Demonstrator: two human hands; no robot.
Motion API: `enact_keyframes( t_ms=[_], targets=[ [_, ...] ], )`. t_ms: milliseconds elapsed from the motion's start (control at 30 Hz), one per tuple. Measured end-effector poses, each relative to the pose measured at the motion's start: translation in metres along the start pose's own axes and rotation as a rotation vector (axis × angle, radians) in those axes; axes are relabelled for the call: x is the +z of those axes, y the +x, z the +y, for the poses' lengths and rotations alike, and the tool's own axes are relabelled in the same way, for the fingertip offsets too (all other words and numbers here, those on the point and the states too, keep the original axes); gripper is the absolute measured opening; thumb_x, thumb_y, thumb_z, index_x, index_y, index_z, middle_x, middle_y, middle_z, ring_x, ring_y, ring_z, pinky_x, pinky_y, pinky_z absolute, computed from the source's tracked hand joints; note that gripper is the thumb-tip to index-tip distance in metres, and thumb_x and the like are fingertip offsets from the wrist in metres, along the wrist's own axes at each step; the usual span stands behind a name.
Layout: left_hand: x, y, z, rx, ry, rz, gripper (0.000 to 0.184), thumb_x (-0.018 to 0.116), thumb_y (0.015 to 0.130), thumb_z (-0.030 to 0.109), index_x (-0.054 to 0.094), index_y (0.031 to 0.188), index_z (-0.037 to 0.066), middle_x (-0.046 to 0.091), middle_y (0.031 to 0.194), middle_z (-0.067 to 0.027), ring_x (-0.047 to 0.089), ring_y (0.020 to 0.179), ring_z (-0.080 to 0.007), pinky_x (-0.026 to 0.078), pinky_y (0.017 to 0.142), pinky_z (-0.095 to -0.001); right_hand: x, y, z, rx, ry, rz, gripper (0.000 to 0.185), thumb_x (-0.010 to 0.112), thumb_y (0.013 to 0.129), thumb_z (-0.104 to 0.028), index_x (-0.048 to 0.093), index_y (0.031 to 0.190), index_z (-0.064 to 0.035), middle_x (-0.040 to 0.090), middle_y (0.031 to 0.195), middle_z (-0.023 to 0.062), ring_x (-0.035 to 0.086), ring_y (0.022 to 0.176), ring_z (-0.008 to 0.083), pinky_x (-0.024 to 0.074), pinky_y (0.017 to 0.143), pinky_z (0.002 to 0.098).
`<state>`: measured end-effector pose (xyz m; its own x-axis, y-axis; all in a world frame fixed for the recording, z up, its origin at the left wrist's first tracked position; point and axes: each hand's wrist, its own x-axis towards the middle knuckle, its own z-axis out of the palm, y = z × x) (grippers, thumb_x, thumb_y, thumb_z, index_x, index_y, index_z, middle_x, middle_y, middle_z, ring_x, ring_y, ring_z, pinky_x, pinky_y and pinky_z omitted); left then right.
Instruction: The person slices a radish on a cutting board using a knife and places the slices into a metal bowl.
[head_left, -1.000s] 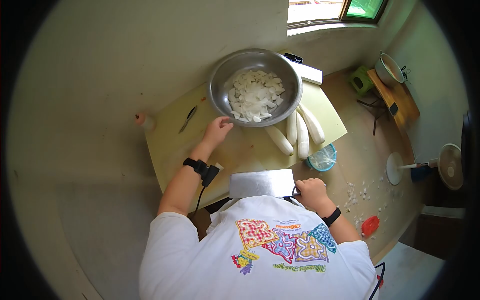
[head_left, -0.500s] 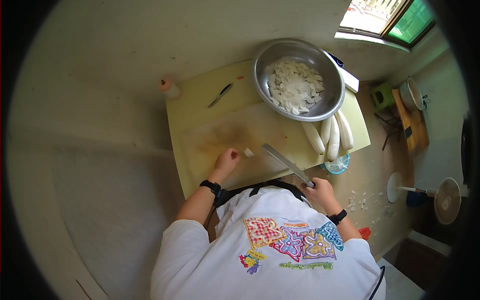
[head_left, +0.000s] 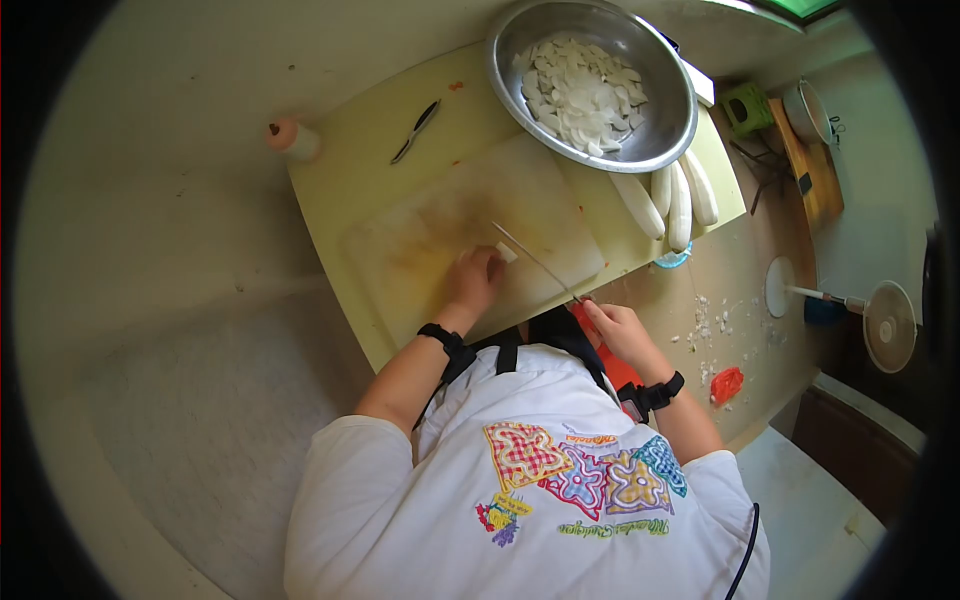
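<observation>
My right hand (head_left: 617,328) is closed around the handle of a kitchen knife (head_left: 537,261), whose blade points up and left over the cutting board. Curled at the blade's left side, my left hand (head_left: 480,278) has its fingers against a small white vegetable piece (head_left: 507,252). The stained white cutting board (head_left: 535,185) lies under both the piece and the knife. Beyond it a large metal bowl (head_left: 662,105) contains many white vegetable slices (head_left: 580,95). Several long, peeled white vegetables (head_left: 680,210) lie right of the board, partly under the bowl's rim.
A peeler-like tool (head_left: 416,131) rests on the pale yellow table (head_left: 350,140). At its far left corner stands a bottle with a pink top (head_left: 290,138). White scraps (head_left: 710,325) and a red bag (head_left: 727,385) are on the floor, near a fan (head_left: 890,325).
My left hand has moved right to the small piece. The knife has come nearer, its blade now seen edge-on beside the piece. The camera view has shifted, so the table sits higher.
</observation>
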<state>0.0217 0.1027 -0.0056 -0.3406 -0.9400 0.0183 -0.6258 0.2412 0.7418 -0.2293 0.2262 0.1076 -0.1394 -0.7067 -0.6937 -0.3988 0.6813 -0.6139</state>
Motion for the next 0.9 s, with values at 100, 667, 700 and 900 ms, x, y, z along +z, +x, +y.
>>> enact_keyframes(
  t_ms=[100,667,700,900],
  targets=[
    [0.000,0.002,-0.005,0.056,0.017,0.016,0.015,0.070,0.084,0.018,0.068,0.096,0.010,0.066,0.094,-0.0123,0.063,0.094,-0.0346,0.052,0.078,-0.0450,0.006,0.000,-0.001,0.005,-0.028,-0.006,0.062,0.054,0.098,-0.052,0.063,0.076,0.0050,0.058,0.065,0.0096,0.052,0.059,0.0181,0.0445,0.058,0.0347],
    [-0.001,0.014,0.003,0.032,-0.005,0.028,0.014,0.072,0.082,0.015,0.070,0.092,0.006,0.067,0.092,-0.0113,0.063,0.093,-0.0334,0.052,0.079,-0.0432,0.008,0.012,-0.010,0.020,-0.058,-0.047,0.065,0.052,0.099,-0.053,0.063,0.073,0.0051,0.057,0.056,0.0102,0.058,0.053,0.0206,0.0466,0.055,0.0361],
    [-0.001,0.015,0.003,0.036,0.003,0.038,0.014,0.072,0.081,0.016,0.070,0.092,0.007,0.067,0.092,-0.0114,0.062,0.093,-0.0336,0.052,0.079,-0.0433,0.007,0.011,-0.015,0.025,-0.082,-0.050,0.065,0.052,0.099,-0.053,0.062,0.073,0.0051,0.057,0.056,0.0102,0.058,0.053,0.0204,0.0465,0.054,0.0360],
    [0.000,0.016,0.003,0.004,0.027,0.002,0.012,0.071,0.080,0.018,0.072,0.088,0.009,0.068,0.094,-0.0094,0.062,0.094,-0.0330,0.052,0.081,-0.0440,0.008,0.010,-0.023,0.045,-0.108,-0.044,0.067,0.052,0.099,-0.055,0.062,0.072,0.0054,0.056,0.055,0.0102,0.058,0.052,0.0202,0.0465,0.055,0.0361]
  ],
)
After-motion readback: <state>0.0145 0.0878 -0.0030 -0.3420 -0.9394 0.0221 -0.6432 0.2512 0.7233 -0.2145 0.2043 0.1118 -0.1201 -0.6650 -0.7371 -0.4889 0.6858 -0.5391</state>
